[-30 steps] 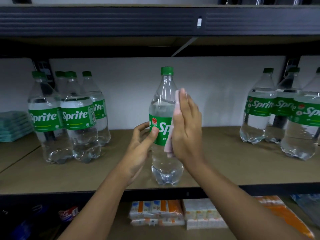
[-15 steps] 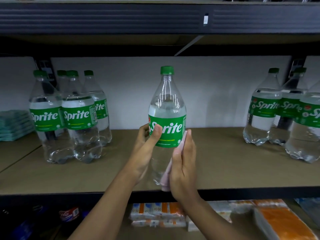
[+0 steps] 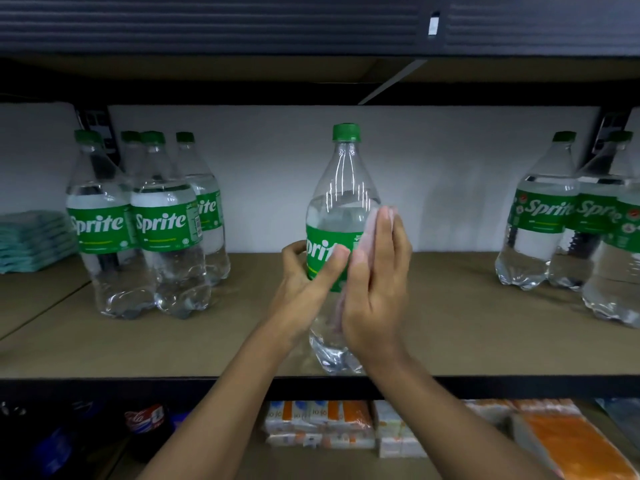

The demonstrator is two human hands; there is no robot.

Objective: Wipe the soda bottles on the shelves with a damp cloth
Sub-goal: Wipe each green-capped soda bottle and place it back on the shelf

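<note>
A clear Sprite bottle with a green cap and green label stands near the front edge of the brown shelf. My left hand grips its lower label from the left, thumb across the front. My right hand presses a pale pink cloth flat against the bottle's right side, fingers straight and pointing up. Most of the cloth is hidden behind that palm. Several more Sprite bottles stand in a group at the left, and others at the right.
A stack of folded teal cloths lies at the far left of the shelf. The dark upper shelf beam hangs overhead. Below, the lower shelf holds boxed packs, orange packets and a cola bottle.
My right hand with the cloth has slid up the bottle's right side from near the base to the label and shoulder. The left hand keeps its grip on the label.
</note>
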